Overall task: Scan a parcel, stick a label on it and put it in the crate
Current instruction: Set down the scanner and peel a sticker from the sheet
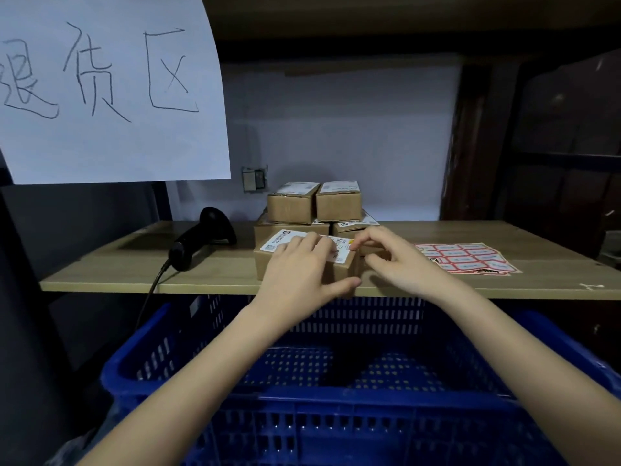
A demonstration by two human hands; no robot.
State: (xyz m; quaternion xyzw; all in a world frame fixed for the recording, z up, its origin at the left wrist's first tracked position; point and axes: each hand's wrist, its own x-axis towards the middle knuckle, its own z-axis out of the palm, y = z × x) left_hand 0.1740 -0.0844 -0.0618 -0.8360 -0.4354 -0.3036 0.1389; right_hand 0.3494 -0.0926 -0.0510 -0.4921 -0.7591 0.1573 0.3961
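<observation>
A small cardboard parcel [268, 260] with a white shipping label on top stands at the front edge of the wooden shelf [208, 274]. My left hand [302, 274] lies flat over the parcel's top, its thumb against the front face. My right hand [393, 257] pinches a small label at the parcel's top right corner, fingertips touching the white shipping label. A sheet of red-framed labels [467, 258] lies on the shelf to the right. The black scanner [205, 235] rests on the shelf to the left. A blue plastic crate [336, 375] sits below the shelf, with no parcel visible inside.
Several more cardboard parcels [314, 201] are stacked behind the one I hold. The scanner's cable hangs over the shelf's front edge at the left. A white paper sign [107, 85] with handwriting hangs at the upper left.
</observation>
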